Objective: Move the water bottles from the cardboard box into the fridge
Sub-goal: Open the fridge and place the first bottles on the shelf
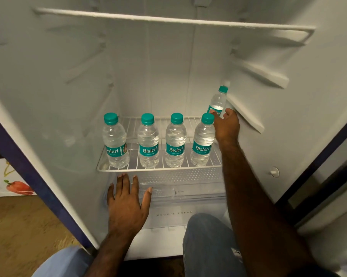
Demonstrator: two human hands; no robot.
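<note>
Right hand point(226, 124) grips bottle point(218, 102), arm outstretched | left hand point(126, 204) flat, fingers spread

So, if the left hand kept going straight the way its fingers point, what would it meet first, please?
Probably the front rim of the wire shelf, just beyond the left hand's fingertips; depth is unclear.

Four bottles point(160, 140) abreast on wire shelf point(132, 169), fifth bottle point(218, 101) behind rightmost.
</note>
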